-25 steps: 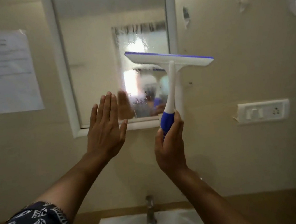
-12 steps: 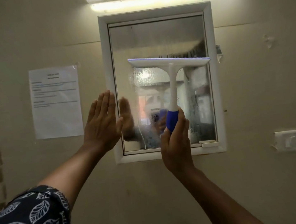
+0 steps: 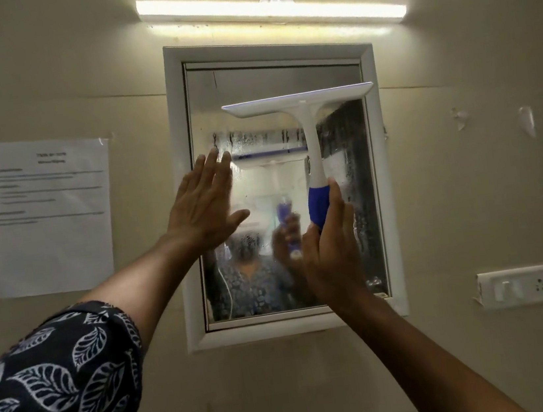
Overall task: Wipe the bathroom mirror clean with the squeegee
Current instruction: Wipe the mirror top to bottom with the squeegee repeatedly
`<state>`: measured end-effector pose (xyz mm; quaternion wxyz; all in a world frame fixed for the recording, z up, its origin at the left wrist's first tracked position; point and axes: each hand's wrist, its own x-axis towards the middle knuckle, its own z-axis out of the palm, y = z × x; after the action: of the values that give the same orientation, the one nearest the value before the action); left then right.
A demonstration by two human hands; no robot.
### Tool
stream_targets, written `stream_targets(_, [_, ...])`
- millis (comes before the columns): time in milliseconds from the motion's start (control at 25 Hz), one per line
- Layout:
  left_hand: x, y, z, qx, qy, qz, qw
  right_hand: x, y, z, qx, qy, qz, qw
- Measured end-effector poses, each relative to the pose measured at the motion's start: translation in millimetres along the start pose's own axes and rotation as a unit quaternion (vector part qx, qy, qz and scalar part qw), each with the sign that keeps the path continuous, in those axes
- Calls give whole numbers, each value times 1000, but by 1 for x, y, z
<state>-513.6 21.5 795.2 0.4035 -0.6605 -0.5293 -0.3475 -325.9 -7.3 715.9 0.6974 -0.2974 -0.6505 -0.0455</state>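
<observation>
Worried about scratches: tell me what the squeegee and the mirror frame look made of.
The squeegee seems smooth white moulded plastic, from its even glossy surface; its blue grip, in the right hand, looks rubbery. The mirror frame is white, smooth, with mitred corners: plastic or painted metal, cannot tell which.

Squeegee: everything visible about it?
The squeegee looks plastic: a wide white head with a faint blue top edge, a white neck and a blue grip. It is upright, head up and level, before the upper right of the mirror. The right hand grips the blue handle. Blade contact with the glass is unclear.
</observation>
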Motion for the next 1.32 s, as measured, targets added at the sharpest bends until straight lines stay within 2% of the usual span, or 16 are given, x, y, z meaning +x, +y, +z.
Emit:
stream_targets(280, [32,25,9,51,-76,-10,996,31,7,-2,-41,0,-11,999])
stream_targets(560, [36,33,10,68,-78,-31,994,47,16,-9,-46,-21,-4,999])
stream_targets(840, [33,36,10,69,-80,-35,994,76,9,-23,-6,22,-17,1000])
stream_targets(1040, [32,36,11,77,-70,-34,994,108,3,-24,1,30,-34,999])
stream_targets(1320, [31,36,10,83,-71,-35,993,129,8,-18,-4,22,-12,1000])
